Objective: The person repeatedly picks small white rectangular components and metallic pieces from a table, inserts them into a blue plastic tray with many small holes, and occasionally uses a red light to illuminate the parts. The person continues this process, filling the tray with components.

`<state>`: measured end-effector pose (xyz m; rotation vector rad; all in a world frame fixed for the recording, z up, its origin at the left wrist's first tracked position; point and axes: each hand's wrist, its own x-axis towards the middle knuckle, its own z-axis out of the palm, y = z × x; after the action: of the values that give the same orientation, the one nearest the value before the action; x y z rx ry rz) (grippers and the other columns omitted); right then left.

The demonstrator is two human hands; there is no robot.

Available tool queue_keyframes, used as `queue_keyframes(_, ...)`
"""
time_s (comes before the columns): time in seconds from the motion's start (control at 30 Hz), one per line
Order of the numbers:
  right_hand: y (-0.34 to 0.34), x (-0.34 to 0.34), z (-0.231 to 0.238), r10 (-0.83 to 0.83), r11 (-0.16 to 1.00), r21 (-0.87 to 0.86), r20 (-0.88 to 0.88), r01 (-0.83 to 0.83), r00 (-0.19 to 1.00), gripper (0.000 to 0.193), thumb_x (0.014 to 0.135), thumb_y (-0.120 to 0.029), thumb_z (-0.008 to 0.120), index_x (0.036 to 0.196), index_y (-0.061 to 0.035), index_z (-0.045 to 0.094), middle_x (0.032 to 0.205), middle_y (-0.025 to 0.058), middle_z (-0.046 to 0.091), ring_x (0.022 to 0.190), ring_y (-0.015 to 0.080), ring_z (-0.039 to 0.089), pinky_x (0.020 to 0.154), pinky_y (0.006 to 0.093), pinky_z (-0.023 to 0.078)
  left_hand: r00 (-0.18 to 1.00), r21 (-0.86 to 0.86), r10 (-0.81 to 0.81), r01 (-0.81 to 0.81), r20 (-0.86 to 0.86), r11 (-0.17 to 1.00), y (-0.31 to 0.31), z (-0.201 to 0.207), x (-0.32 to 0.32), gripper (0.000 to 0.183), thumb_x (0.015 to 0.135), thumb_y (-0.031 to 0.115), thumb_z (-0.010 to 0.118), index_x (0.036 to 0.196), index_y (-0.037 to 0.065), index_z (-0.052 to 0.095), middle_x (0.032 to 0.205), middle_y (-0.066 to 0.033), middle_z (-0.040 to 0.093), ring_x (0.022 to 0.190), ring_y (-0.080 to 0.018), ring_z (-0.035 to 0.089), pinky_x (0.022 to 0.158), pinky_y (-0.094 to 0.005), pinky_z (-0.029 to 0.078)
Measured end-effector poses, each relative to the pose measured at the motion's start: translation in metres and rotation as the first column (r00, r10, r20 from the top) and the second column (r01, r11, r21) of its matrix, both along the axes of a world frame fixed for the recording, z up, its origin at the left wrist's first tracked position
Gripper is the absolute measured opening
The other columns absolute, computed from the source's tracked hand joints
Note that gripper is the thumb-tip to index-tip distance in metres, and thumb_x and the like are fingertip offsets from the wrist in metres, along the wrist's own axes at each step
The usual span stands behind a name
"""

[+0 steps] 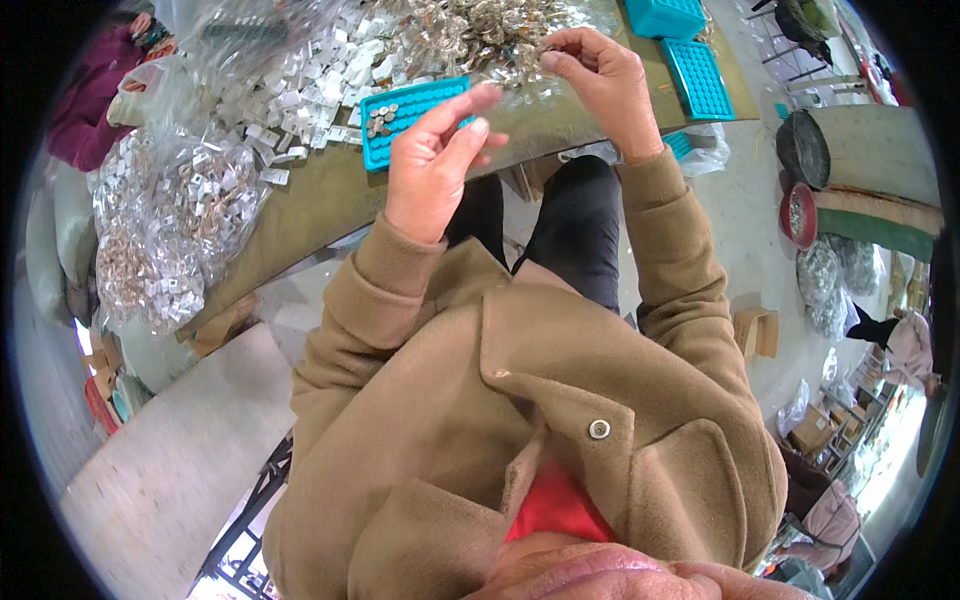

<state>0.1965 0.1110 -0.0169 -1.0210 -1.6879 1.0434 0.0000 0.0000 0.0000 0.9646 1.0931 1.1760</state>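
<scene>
My left hand [432,165] hovers by the right side of a turquoise tray [373,153] with rows of round wells. Its fingers are stretched and apart, slightly blurred, and nothing shows between them. Several small round silvery pieces [381,121] sit at the tray's left side. My right hand [605,88] is at the near right of a heap of shiny metal pieces [470,38]. Its thumb and forefinger are pinched together; whatever is between them is too small to make out.
White-tagged pieces [335,75] spread over the table [325,195], left of the metal heap. Clear bags of tagged pieces [185,205] hang over its left edge. Another turquoise tray [698,82] and a turquoise stack [665,15] are at the right. My legs [570,225] are under the near edge.
</scene>
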Motion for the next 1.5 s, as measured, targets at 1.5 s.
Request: queue_keyframes(1.5, -0.105, -0.092, -0.013, 0.112, 0.722, -0.485, -0.623, -0.494, 0.774, 0.007, 0.091, -0.005, 0.061, 0.09, -0.0073, 0.054, 0.071, -0.0029, 0.052, 0.058, 0.0055, 0.048, 0.054, 0.0215, 0.044, 0.086, 0.553, 0.6, -0.301, -0.796, 0.777, 0.02, -0.053, -0.162, 0.03, 0.081, 0.018, 0.067, 0.108, 0.006, 0.069, 0.1, -0.012, 0.068, 0.086, -0.027, 0.066, 0.077, -0.0376, 0.052)
